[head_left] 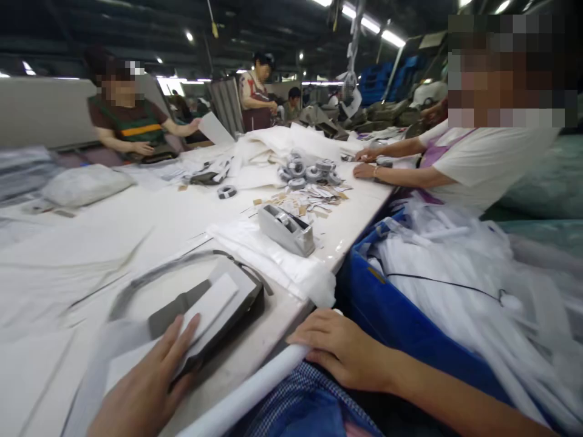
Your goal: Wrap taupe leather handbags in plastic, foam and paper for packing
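My left hand (148, 379) has its fingers over a white card (218, 297) lying on a dark grey bag (252, 303), with the thumb at the bag's near edge, gripping it. The bag's grey strap (136, 288) curves over the table behind it. Close to my body, my right hand (344, 349) is closed round the upper end of a long white roll (255, 391), which slants down to the bottom of the view. Whether the roll is paper or foam I cannot tell. Sheer white wrapping (91, 376) lies beside my left hand.
A grey tape dispenser (286, 230) stands on white sheeting (273, 261) ahead. Behind it are several tape rolls (314, 173) and scattered tags (310, 200). A blue bin (364, 291) of white plastic wrap (437, 273) flanks the table at right. Co-workers work around the table.
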`<action>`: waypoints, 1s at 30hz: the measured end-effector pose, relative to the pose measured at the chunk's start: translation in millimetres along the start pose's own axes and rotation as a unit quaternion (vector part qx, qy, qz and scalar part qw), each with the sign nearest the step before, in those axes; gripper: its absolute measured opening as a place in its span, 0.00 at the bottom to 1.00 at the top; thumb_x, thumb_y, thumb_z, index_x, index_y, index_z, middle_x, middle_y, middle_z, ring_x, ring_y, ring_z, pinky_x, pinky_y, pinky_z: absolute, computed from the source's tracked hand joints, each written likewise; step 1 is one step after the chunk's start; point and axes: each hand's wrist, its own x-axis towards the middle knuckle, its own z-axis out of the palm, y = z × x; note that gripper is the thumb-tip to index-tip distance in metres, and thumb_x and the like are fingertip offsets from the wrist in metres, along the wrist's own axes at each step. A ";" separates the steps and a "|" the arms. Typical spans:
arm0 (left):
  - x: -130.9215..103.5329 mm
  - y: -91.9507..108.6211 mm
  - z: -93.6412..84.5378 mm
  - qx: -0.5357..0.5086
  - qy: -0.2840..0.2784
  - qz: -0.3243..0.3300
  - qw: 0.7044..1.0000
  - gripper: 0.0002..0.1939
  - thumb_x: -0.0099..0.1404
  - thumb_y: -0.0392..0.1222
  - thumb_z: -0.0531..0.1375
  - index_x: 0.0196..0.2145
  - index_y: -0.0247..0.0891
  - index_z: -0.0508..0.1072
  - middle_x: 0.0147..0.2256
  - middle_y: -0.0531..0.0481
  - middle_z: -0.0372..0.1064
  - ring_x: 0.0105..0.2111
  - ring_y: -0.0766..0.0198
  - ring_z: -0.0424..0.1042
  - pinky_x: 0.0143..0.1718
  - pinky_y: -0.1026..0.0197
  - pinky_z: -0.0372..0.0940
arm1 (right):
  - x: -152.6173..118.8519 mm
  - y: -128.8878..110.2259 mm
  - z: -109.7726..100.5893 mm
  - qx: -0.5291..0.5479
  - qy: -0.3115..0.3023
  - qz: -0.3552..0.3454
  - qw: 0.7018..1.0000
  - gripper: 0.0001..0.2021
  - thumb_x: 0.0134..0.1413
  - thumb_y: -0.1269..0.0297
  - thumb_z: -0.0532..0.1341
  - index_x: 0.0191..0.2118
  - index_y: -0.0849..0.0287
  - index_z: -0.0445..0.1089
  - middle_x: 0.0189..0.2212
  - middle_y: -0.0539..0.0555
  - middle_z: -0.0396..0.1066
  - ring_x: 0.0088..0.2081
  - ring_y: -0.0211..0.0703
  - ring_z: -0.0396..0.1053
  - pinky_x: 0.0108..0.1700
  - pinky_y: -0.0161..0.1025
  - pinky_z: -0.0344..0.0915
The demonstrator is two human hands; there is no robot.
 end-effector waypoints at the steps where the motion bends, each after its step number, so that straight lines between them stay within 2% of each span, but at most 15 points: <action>1: -4.7 -5.1 -1.5 0.006 -0.018 0.000 1.000 0.32 0.69 0.49 0.52 0.69 0.51 0.50 0.65 0.45 0.58 0.52 0.49 0.74 0.44 0.54 0.74 | 3.7 3.0 8.4 -0.040 -0.009 -0.033 0.999 0.16 0.65 0.66 0.56 0.56 0.58 0.69 0.48 0.56 0.75 0.50 0.45 0.67 0.54 0.44 0.60; 4: -4.3 -17.4 -0.4 0.015 -0.040 0.022 0.999 0.34 0.69 0.50 0.51 0.70 0.51 0.45 0.65 0.45 0.56 0.51 0.48 0.74 0.45 0.52 0.74 | 20.0 7.9 40.0 -0.138 -0.003 -0.127 0.982 0.15 0.62 0.67 0.58 0.53 0.59 0.70 0.46 0.54 0.77 0.47 0.44 0.68 0.52 0.44 0.61; 7: 2.9 -18.8 -0.7 0.018 -0.036 0.036 0.999 0.34 0.70 0.51 0.50 0.70 0.50 0.44 0.65 0.43 0.57 0.52 0.48 0.73 0.44 0.51 0.74 | 48.6 11.3 64.8 -0.194 0.037 -0.183 0.963 0.15 0.61 0.69 0.57 0.53 0.58 0.70 0.49 0.51 0.76 0.48 0.43 0.67 0.51 0.42 0.61; 11: 2.3 -1.1 -18.0 0.017 -0.060 0.021 0.998 0.34 0.71 0.50 0.52 0.70 0.46 0.44 0.66 0.39 0.54 0.57 0.47 0.69 0.48 0.50 0.72 | 84.3 7.7 90.8 -0.212 0.139 -0.201 0.946 0.15 0.60 0.71 0.57 0.51 0.54 0.72 0.48 0.50 0.76 0.46 0.44 0.66 0.48 0.43 0.61; 13: 3.8 6.8 -26.9 0.014 -0.079 0.010 0.997 0.35 0.70 0.45 0.53 0.70 0.45 0.44 0.66 0.39 0.53 0.59 0.49 0.67 0.51 0.50 0.70 | 94.5 5.5 103.7 -0.208 0.180 -0.209 0.938 0.15 0.62 0.72 0.57 0.50 0.54 0.73 0.46 0.50 0.76 0.45 0.44 0.67 0.48 0.44 0.60; 16: 8.4 11.0 -34.8 0.006 -0.090 -0.003 0.996 0.36 0.70 0.46 0.55 0.70 0.41 0.45 0.66 0.37 0.52 0.62 0.50 0.63 0.54 0.50 0.68 | 101.5 6.1 119.2 -0.201 0.218 -0.215 0.931 0.14 0.64 0.72 0.56 0.50 0.54 0.74 0.45 0.51 0.77 0.44 0.44 0.67 0.47 0.45 0.59; 19: 9.1 12.4 -36.9 0.002 -0.090 -0.014 0.996 0.38 0.70 0.51 0.56 0.70 0.41 0.44 0.66 0.35 0.52 0.62 0.49 0.62 0.55 0.49 0.67 | 104.0 6.7 128.3 -0.200 0.245 -0.208 0.926 0.12 0.64 0.71 0.57 0.48 0.53 0.75 0.43 0.50 0.78 0.43 0.43 0.68 0.44 0.44 0.60; 21: 7.1 13.6 -34.8 0.002 -0.088 -0.012 0.996 0.44 0.66 0.54 0.61 0.70 0.41 0.43 0.67 0.34 0.51 0.62 0.47 0.61 0.55 0.48 0.67 | 105.3 6.0 131.7 -0.198 0.257 -0.199 0.925 0.12 0.64 0.71 0.58 0.48 0.53 0.75 0.42 0.50 0.78 0.42 0.43 0.68 0.43 0.43 0.60; 24: 2.8 15.6 -28.3 0.011 -0.067 -0.003 0.998 0.51 0.61 0.51 0.67 0.70 0.41 0.40 0.67 0.33 0.49 0.63 0.45 0.60 0.54 0.48 0.68 | 106.3 5.2 132.8 -0.189 0.265 -0.189 0.926 0.10 0.64 0.70 0.59 0.47 0.54 0.76 0.42 0.51 0.78 0.43 0.45 0.69 0.45 0.44 0.62; 27: -0.4 17.8 -22.4 0.026 -0.033 -0.002 0.999 0.49 0.62 0.48 0.67 0.70 0.41 0.42 0.67 0.32 0.50 0.63 0.46 0.60 0.54 0.48 0.68 | 105.2 6.6 127.3 -0.190 0.253 -0.198 0.928 0.10 0.65 0.70 0.58 0.47 0.56 0.75 0.43 0.52 0.78 0.44 0.45 0.69 0.46 0.44 0.63; 30: -0.3 19.1 -20.3 0.030 -0.017 -0.012 0.999 0.49 0.60 0.52 0.68 0.69 0.40 0.46 0.66 0.31 0.52 0.62 0.45 0.62 0.54 0.47 0.68 | 103.6 11.9 118.6 -0.209 0.239 -0.200 0.927 0.11 0.65 0.72 0.57 0.48 0.56 0.75 0.43 0.53 0.78 0.45 0.46 0.70 0.46 0.45 0.64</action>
